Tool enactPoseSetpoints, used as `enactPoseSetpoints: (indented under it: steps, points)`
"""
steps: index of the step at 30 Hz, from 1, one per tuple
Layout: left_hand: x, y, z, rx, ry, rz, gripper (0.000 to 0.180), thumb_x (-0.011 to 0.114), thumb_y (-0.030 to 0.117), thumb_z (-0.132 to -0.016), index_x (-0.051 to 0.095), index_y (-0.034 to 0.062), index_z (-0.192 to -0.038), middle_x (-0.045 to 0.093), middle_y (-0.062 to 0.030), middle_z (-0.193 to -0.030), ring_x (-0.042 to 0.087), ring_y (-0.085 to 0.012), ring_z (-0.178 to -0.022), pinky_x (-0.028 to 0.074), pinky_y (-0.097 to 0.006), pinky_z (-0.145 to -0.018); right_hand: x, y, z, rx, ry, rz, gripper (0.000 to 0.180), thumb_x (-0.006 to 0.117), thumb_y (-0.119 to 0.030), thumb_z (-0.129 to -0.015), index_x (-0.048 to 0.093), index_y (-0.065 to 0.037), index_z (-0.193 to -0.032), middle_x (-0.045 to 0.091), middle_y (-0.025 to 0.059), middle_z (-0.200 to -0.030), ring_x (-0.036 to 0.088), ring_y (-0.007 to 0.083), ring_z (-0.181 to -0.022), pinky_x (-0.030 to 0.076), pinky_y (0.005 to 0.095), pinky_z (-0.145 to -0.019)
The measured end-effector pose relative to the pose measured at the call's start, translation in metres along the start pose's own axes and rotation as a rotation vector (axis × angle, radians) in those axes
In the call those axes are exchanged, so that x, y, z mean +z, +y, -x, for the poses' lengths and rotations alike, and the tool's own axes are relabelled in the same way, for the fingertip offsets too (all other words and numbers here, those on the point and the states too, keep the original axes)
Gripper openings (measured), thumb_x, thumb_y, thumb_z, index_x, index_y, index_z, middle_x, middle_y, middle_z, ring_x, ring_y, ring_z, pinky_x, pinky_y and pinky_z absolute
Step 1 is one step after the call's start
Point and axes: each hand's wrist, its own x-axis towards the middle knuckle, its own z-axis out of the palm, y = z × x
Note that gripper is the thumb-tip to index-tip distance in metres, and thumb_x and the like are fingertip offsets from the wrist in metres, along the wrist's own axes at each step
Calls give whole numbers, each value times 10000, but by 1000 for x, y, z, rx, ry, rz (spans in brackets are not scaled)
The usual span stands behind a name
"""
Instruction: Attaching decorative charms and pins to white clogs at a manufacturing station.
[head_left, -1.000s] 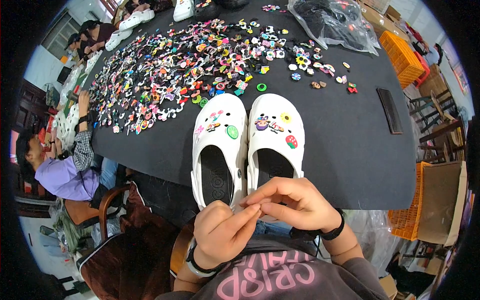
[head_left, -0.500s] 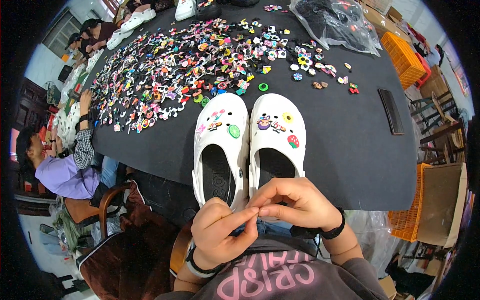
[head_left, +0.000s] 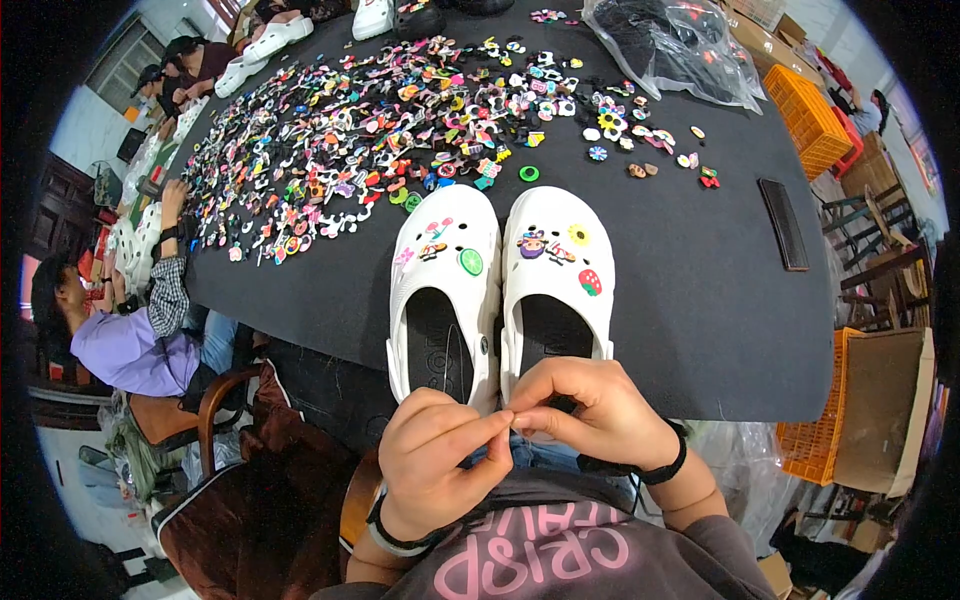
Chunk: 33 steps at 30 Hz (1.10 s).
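A black desk [head_left: 700, 300] carries white clogs [head_left: 500, 290] and scattered charms [head_left: 380, 130]; left hand [head_left: 430, 470] and right hand [head_left: 595, 415] meet fingertip to fingertip, each grip pinched shut, perhaps on something tiny.

Smooth, matt white foam-plastic clogs [head_left: 500, 290] on a matt black cloth-covered table [head_left: 700, 300], glossy plastic bag [head_left: 670, 45]

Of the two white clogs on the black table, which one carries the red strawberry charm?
The right clog, on the person's right: a red strawberry charm sits on its outer toe edge. The left clog carries a green lime-slice charm instead.
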Motion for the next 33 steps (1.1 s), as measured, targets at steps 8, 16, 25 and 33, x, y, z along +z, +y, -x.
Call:
enactPoseSetpoints:
  steps: [8,16,25,33]
  points:
    - [2,1,0,0,36,17,313,759,-41,-608,725,56,-904,615,-28,-733,578,-212,-656,477,-310,-613,4,0,1,-40,36,6,99,715,-63,-852,668,7,-905,693,86,-852,682,193,-760,531,294,-667]
    - [6,0,-1,-53,81,101,239,744,-51,-670,712,30,-893,635,-56,-733,587,-206,-619,474,-303,-592,7,-2,0,-40,84,48,101,719,-35,-834,677,13,-913,699,107,-881,685,215,-782,534,308,-689]
    - [10,-1,5,-184,54,301,181,711,-47,-732,710,-5,-908,622,-71,-716,551,-159,-591,427,-259,-547,4,1,-1,-188,58,54,103,710,-25,-820,682,15,-911,672,119,-858,667,260,-800,524,334,-693]
    - [13,-1,8,-266,33,553,136,669,-37,-808,704,-16,-938,616,-63,-772,514,-102,-616,365,-225,-523,7,8,4,-282,115,34,113,728,-13,-804,682,11,-905,673,117,-848,667,256,-782,532,335,-680]
